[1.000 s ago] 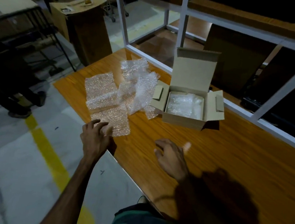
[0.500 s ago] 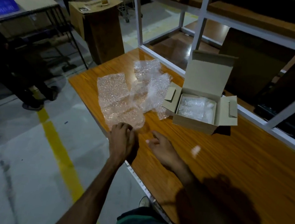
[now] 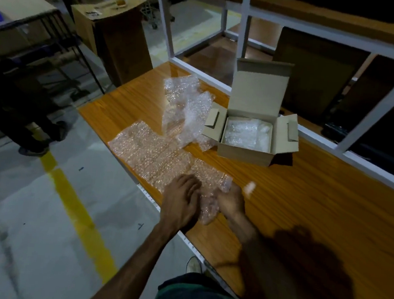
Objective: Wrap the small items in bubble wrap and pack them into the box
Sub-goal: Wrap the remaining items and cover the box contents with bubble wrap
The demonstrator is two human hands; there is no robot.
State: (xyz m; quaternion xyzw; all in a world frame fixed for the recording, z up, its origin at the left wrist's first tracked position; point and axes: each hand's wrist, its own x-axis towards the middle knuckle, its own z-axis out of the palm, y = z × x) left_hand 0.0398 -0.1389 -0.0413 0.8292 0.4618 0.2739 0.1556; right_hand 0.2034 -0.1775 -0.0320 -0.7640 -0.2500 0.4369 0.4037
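At the near edge of the worktop (image 3: 293, 205), both hands, left hand (image 3: 181, 203) and right hand (image 3: 230, 203), grip clamped, hold the bubble wrap sheet (image 3: 157, 155); the open box (image 3: 249, 139) stands behind.

head-worn view, looking down, table (image 3: 305, 206) close

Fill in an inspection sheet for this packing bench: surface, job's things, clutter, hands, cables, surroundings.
Surface: wooden table, bare at right.
Job's things: open box holding bubble wrap; flat sheet near the table edge; crumpled wrap left of the box.
Clutter: nothing seen.
Hands: left hand and right hand hold the sheet's near end between them.
Cables: nothing seen.
Surroundings: white frame behind; cardboard stand; yellow floor line.
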